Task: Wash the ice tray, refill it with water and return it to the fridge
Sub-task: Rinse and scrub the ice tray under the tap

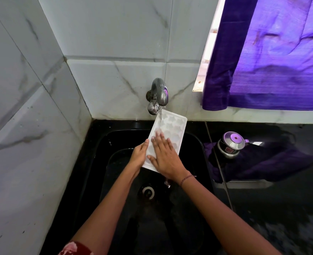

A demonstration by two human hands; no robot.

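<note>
Tray (172, 128) sits tilted over the black sink (100, 148), its far end under the running tap (158, 94). My left hand (139, 157) grips its near left edge, fingers clenched on it; my right hand (165, 159) lies flat and released across the cups, rubbing. Wet plastic could slip from that one-handed hold, and the stream may splash onto the surface (273, 199) at right.

Steel pot (230, 144) on counter (281, 208) beneath purple curtain (273, 57).
</note>
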